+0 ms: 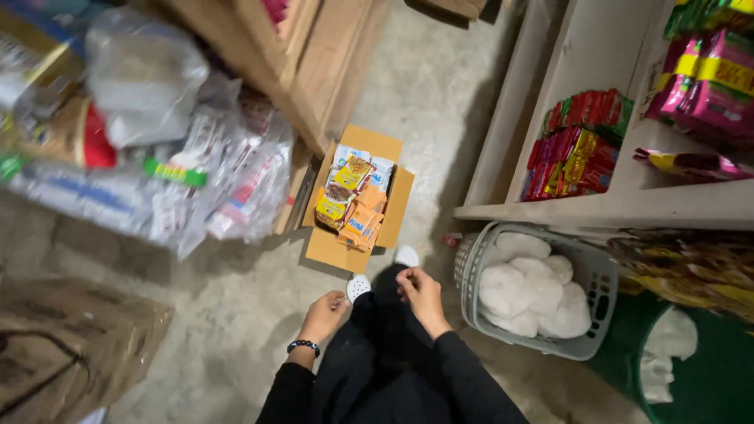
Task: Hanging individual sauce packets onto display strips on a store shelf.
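Both hands are empty right now: the left hand (323,316) hangs loosely curled with a dark bead bracelet on the wrist, and the right hand (422,294) has its fingers bent in toward each other with nothing pinched between them, both hovering over dark trouser legs and white shoes. Straight ahead on the concrete floor sits the open cardboard box (357,200), still pretty full of orange and yellow snack packets (355,202). Shelf on the right (605,210) already has red packets (577,149) lined up with room left beside them, so looks like stocking is partway, lots left in the box.
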